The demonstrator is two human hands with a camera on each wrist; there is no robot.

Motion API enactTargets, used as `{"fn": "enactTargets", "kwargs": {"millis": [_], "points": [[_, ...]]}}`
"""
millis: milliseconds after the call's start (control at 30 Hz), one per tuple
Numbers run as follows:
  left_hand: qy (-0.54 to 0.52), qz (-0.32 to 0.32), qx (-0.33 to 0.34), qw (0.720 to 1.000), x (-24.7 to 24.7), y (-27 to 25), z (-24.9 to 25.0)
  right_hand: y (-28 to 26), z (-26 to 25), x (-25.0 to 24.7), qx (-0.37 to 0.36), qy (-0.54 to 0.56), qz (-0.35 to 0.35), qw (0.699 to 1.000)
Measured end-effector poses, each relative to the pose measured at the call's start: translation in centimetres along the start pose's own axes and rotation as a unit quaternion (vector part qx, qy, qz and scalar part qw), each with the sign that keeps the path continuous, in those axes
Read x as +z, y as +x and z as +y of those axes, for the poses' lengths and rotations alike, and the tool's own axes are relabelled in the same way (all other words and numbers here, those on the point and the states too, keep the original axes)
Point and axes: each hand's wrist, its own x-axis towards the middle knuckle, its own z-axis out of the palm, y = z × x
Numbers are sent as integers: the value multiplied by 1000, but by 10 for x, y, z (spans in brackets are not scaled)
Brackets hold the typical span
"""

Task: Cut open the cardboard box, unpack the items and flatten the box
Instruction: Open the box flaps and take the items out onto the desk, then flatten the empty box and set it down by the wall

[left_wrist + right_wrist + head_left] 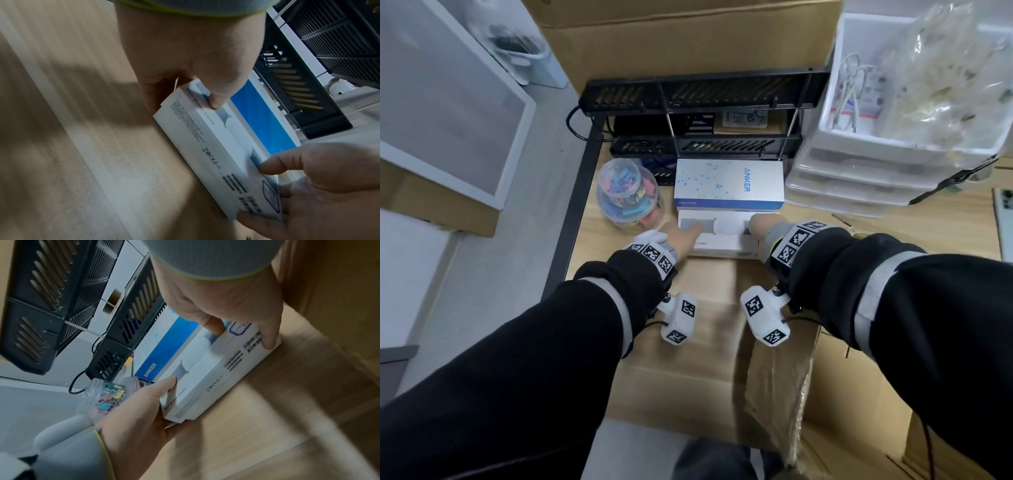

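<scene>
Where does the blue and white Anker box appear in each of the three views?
Head: the Anker box lies at centre, beyond the white tracker box held in both hands.
Left wrist: right of centre, its blue side behind the tracker box.
Right wrist: at centre, blue side with the logo.
Shared landmark: the black metal rack behind it.

The blue-and-white box (728,183) reads "ANKER"; the white box (207,374) reads "Motion Tracker" (smaller print unreadable).

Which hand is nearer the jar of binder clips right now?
Left. The left hand grips the white tracker box at its end right beside the jar of binder clips; the right hand grips the far end, away from it.
</scene>
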Motion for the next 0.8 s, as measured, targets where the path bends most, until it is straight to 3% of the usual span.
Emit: {"fn": "enactTargets", "kwargs": {"millis": [67, 200, 267, 400, 600, 633, 700, 800], "points": [[-17, -1, 5, 1000, -6, -9, 6, 8, -5, -2, 40, -38, -34, 998], [-31, 15, 12, 999, -14, -17, 10, 15, -14, -4, -24, -215, -45, 975], [-49, 43, 6, 998, -15, -22, 11, 5, -20, -9, 0, -217, -32, 976], [-79, 80, 4, 994, -20, -31, 4, -18, -24, -34, -66, -249, -20, 966], [-85, 126, 52, 987, -29, -62, -1, -20, -34, -38, -52, -104, 11, 993], [-88, 137, 62, 985, -29, -65, -2, -24, -36, -39, -42, 18, 26, 999], [-84, 139, 65, 984, -32, -77, -1, -38, -37, -40, -45, 176, 7, 983], [-77, 120, 80, 987, -37, -94, 2, -70, -46, -46, -18, 347, -49, 936]]}}
